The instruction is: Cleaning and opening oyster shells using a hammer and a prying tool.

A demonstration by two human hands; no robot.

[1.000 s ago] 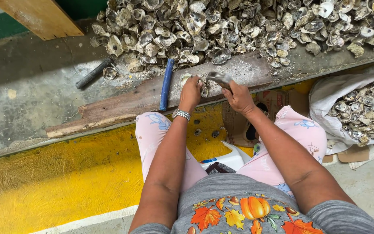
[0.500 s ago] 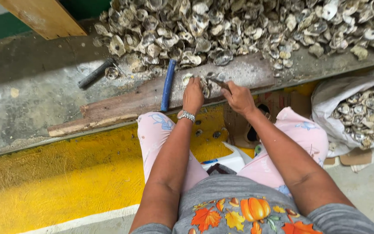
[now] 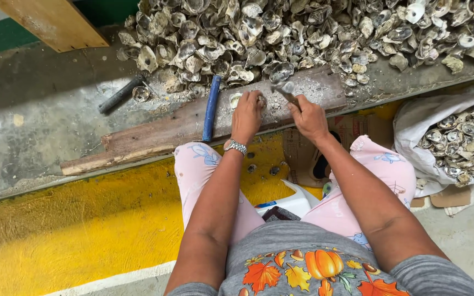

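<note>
My left hand (image 3: 247, 117), with a metal watch on the wrist, presses an oyster shell (image 3: 238, 99) down on a worn wooden board (image 3: 154, 137). My right hand (image 3: 308, 118) grips a small metal hammer (image 3: 285, 91), its head raised just to the right of the shell. A big heap of oyster shells (image 3: 303, 33) lies right behind the board on the grey ledge.
A blue-handled tool (image 3: 211, 108) lies on the board left of my left hand. A dark-handled tool (image 3: 119, 94) rests further left on the concrete ledge (image 3: 39, 120). A white sack (image 3: 412, 131) of shells stands at the right. A wooden beam (image 3: 56, 22) crosses top left.
The hammer in my right hand has lifted a little above the board. My left hand still pins the shell in the same spot.
</note>
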